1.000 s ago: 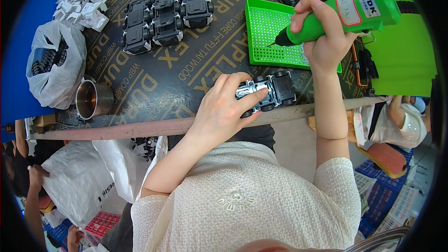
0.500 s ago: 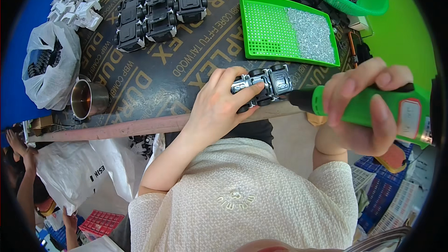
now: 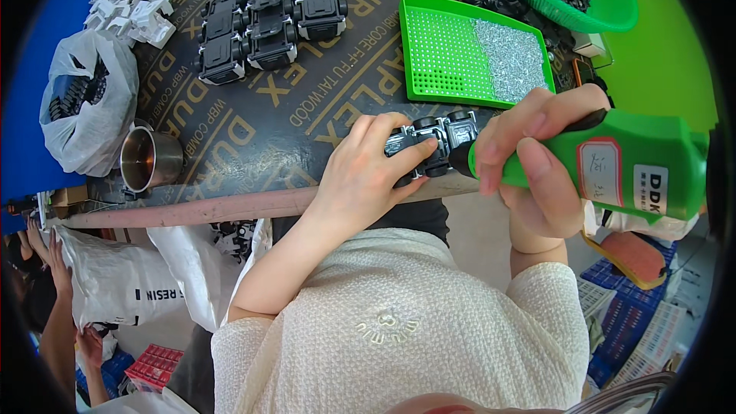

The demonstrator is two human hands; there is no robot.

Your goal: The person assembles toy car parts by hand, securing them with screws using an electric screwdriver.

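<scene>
My left hand point(image 3: 366, 161) grips a small toy car point(image 3: 438, 138) lying wheels-up at the table's near edge, its fingers spread over the dark underside. In my right hand point(image 3: 540, 161) is a green electric screwdriver point(image 3: 652, 161), held level with fingers wrapped round its body. The screwdriver's black nose meets the right end of the toy car; its tip is hidden there. Beyond the hands lies a green perforated tray point(image 3: 433, 50), its right part covered with small silver screws point(image 3: 512, 57).
Several assembled toy cars point(image 3: 268, 27) stand in rows at the back left, near white plastic parts point(image 3: 142, 11). A plastic bag of black parts point(image 3: 84, 107) and a metal cup point(image 3: 149, 159) sit left. A green basket point(image 3: 613, 0) is back right. Another person's hand point(image 3: 57, 261) touches a white sack point(image 3: 130, 276).
My right hand has brought the screwdriver leftward, its nose now over the toy car's right end. My left hand stays on the car. At left, the other person's hands have shifted on the sack.
</scene>
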